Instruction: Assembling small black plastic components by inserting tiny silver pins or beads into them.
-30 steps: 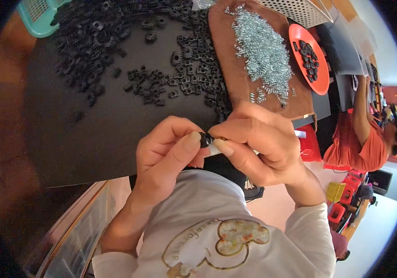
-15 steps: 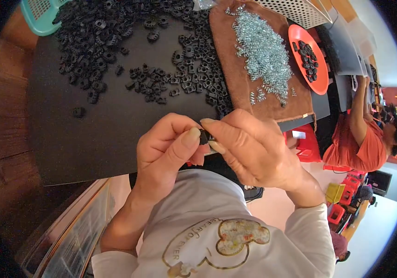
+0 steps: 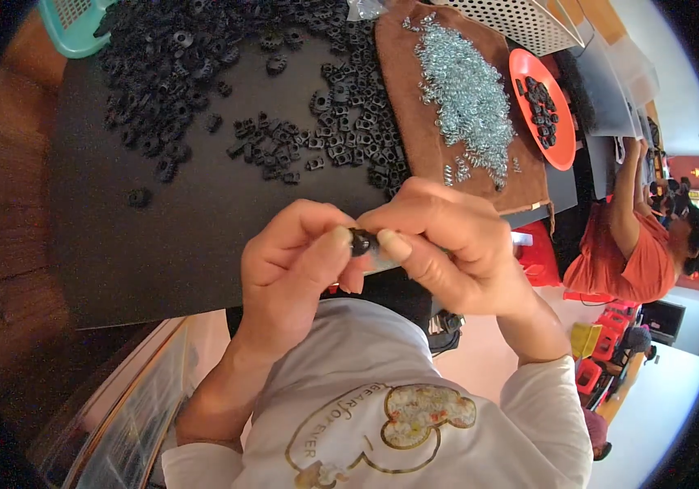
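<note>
The left hand (image 3: 284,273) pinches a small black part (image 3: 361,243) between thumb and forefinger, while the right hand (image 3: 459,253) grips its right side with thumb and fingertip. The part is held up over the table's (image 3: 154,269) near edge. Farther off, black pieces (image 3: 162,73) spread at left; right of them, springs (image 3: 467,102) lie on a brown cloth (image 3: 421,138), beside a red plate (image 3: 560,153) holding more pieces.

The right is bright, the left dim and grainy, with edges fisheye-bent.
</note>
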`<move>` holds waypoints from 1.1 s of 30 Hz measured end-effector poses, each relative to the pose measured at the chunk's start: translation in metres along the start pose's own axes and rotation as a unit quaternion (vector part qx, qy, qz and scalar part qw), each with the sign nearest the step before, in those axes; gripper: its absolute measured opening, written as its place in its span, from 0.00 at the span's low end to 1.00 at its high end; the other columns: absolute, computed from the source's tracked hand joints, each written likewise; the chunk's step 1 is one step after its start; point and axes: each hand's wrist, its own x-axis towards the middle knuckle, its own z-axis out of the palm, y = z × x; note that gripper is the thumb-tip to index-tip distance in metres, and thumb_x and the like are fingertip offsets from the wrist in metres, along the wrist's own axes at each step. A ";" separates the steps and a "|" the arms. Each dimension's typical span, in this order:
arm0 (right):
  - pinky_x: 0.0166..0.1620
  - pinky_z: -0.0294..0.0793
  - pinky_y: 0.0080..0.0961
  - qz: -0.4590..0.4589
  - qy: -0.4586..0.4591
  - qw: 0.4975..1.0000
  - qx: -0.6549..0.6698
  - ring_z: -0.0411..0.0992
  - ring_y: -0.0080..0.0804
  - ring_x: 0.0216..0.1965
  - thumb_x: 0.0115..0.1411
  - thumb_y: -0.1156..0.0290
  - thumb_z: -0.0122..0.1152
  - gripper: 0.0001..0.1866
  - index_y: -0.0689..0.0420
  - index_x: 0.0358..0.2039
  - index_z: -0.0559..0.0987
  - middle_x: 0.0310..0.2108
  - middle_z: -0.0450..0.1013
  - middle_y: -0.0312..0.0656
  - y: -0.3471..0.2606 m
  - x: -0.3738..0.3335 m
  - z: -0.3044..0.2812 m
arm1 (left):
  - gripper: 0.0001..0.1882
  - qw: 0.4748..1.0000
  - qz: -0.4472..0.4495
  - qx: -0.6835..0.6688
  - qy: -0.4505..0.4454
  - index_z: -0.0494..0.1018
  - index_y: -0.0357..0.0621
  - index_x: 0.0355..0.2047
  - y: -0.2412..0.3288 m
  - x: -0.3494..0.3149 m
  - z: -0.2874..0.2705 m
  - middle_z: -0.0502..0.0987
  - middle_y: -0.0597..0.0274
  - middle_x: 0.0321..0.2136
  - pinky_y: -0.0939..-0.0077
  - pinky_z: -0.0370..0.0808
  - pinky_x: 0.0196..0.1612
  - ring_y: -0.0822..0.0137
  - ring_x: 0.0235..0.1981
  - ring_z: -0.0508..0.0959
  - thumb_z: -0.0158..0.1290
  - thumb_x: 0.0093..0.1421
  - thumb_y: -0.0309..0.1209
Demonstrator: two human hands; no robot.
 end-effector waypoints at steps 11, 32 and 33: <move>0.28 0.72 0.38 -0.034 -0.041 0.970 -0.239 0.72 0.48 0.28 0.48 0.80 0.59 0.08 0.62 0.31 0.73 0.27 0.65 0.46 0.033 0.006 -0.012 | 0.07 0.994 0.061 -0.081 -0.026 0.69 0.35 0.34 -0.005 0.000 -0.008 0.75 0.51 0.28 0.79 0.70 0.28 0.73 0.23 0.71 0.47 0.65 0.28; 0.26 0.75 0.37 -0.085 -0.043 0.948 -0.305 0.75 0.46 0.29 0.54 0.72 0.56 0.06 0.63 0.29 0.73 0.27 0.68 0.48 0.034 0.050 0.005 | 0.10 0.999 0.052 -0.013 0.010 0.71 0.34 0.35 -0.004 -0.001 -0.003 0.76 0.57 0.27 0.81 0.71 0.28 0.75 0.23 0.71 0.48 0.66 0.30; 0.26 0.71 0.40 -0.085 -0.032 0.962 -0.258 0.73 0.49 0.29 0.56 0.73 0.57 0.07 0.63 0.31 0.71 0.26 0.68 0.48 0.036 0.045 0.001 | 0.10 0.999 0.048 -0.011 0.011 0.71 0.34 0.35 -0.004 -0.001 -0.004 0.76 0.57 0.27 0.81 0.71 0.28 0.75 0.23 0.71 0.48 0.66 0.30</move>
